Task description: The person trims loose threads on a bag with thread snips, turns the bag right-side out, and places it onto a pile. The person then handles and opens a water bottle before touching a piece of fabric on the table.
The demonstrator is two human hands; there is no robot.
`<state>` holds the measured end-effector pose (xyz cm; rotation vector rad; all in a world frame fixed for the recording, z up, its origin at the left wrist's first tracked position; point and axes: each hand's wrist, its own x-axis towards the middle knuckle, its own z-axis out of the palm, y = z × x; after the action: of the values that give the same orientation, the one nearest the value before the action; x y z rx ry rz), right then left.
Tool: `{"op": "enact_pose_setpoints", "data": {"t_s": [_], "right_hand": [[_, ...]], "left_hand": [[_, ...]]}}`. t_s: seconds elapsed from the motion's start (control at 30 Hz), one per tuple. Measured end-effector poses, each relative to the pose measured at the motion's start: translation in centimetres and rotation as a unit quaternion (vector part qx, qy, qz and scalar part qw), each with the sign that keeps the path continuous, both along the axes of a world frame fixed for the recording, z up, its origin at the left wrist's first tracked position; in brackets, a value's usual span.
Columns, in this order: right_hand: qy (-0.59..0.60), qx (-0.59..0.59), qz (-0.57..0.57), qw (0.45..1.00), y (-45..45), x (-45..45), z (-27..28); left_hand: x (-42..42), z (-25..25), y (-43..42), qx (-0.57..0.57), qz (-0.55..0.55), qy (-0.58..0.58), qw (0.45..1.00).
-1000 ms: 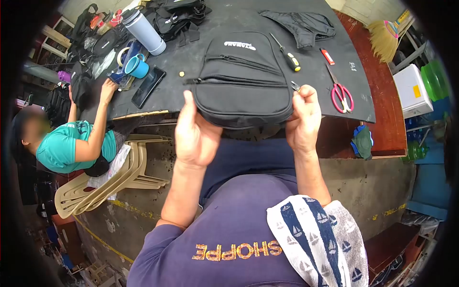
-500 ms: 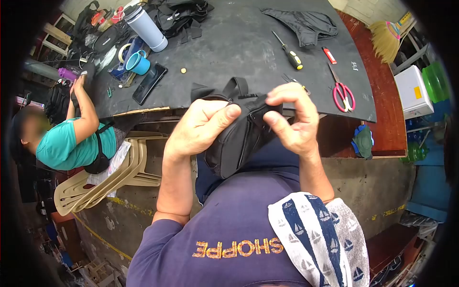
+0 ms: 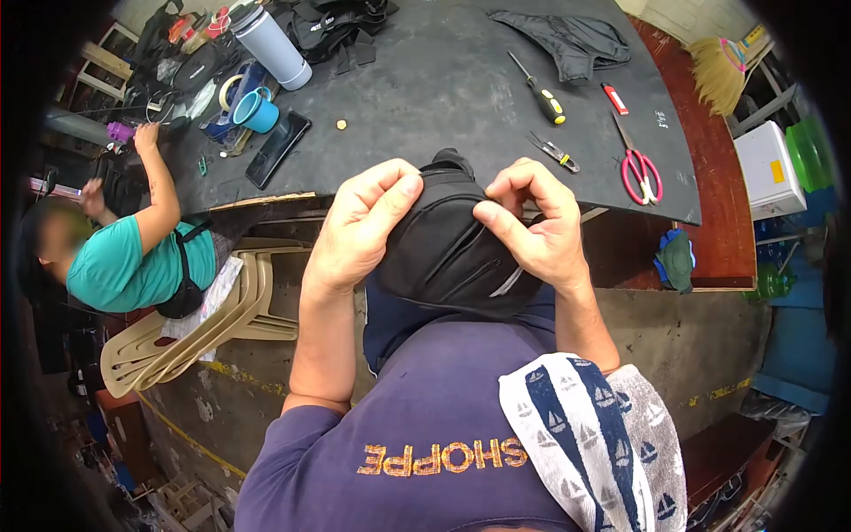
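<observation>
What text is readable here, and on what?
"SHOPPE", upside down, on the purple shirt.
Pale logo on the held black bag: too small and slanted to read.
White marks on the black tabletop, right side: unclear.
White print on the black bundle: too small.
Yellow sticker on the white box: illegible.

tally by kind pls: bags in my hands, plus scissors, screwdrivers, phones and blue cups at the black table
Black bag: 1
Scissors: 1
Screwdriver: 1
Phone: 1
Blue cup: 1
Total: 5
</observation>
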<state>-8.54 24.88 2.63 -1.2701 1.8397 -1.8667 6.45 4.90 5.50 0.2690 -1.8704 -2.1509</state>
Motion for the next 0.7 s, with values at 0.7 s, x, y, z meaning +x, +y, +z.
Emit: {"op": "enact_pose_setpoints", "data": {"t_s": [0.7], "right_hand": [[-0.332, 0.015, 0.242, 0.912, -0.3, 1.0, 0.2]], "left_hand": [[-0.8, 4.3, -0.3, -0.215, -0.089, -0.061, 0.971]]}}
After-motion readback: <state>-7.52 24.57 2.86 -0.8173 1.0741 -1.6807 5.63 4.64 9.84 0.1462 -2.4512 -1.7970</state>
